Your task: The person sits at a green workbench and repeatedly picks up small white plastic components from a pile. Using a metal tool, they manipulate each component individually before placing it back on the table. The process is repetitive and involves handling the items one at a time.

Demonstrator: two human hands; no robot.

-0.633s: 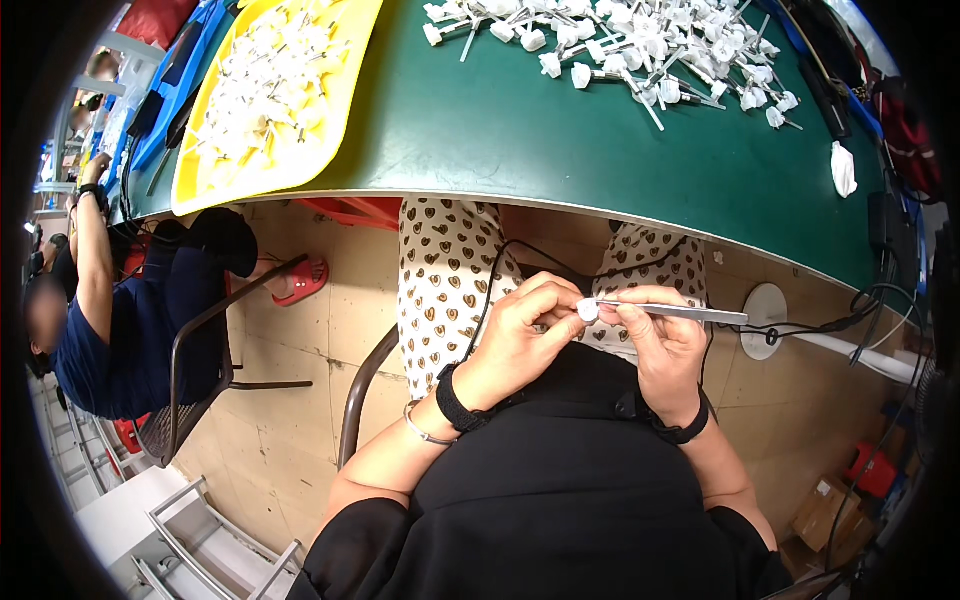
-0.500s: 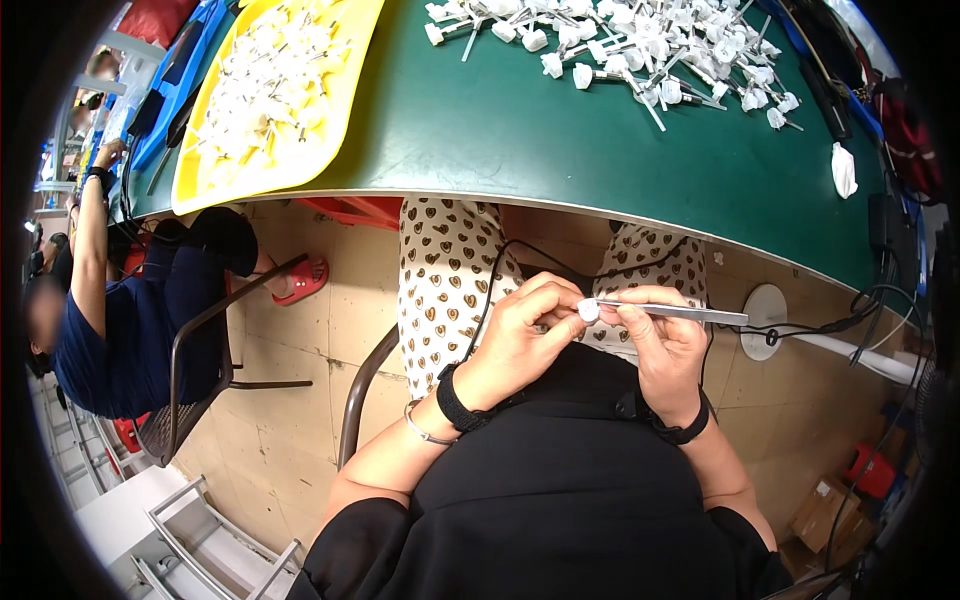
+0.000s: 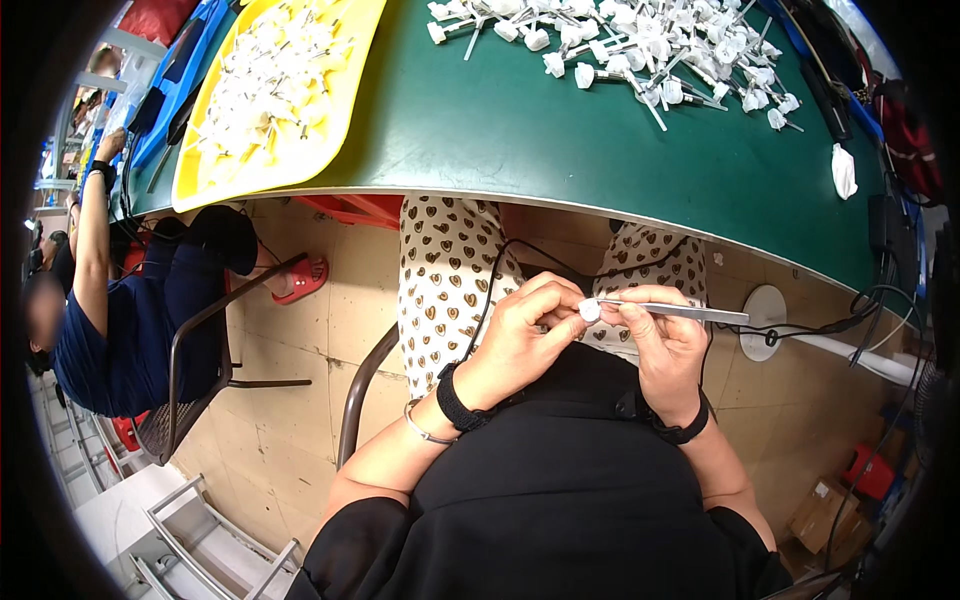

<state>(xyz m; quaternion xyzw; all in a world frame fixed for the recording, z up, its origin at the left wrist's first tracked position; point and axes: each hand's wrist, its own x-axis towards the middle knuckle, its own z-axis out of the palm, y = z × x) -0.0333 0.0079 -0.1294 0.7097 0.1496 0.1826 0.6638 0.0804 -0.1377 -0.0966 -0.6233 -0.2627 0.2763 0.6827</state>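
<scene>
Above my lap, my left hand (image 3: 532, 328) pinches a small white rounded part (image 3: 589, 311) between thumb and fingertips. My right hand (image 3: 662, 340) is closed on slim metal tweezers (image 3: 700, 313), whose far end points right. The tip of the tweezers meets the white part, though the exact contact is too small to make out. On the green table ahead lies a heap of white-headed pieces with thin metal stems (image 3: 690, 50). A yellow tray (image 3: 335, 150) at the left holds many more small white and metal pieces.
The green table's edge (image 3: 560, 205) runs just beyond my hands. A crumpled white scrap (image 3: 843, 171) lies near its right end, by black cables (image 3: 885, 290). To the left a co-worker in dark blue (image 3: 140, 345) sits on a chair (image 3: 180, 400).
Hardly anything differs. Both hands keep their hold on the white part and the tweezers; the co-worker's hand at the left has risen slightly.
</scene>
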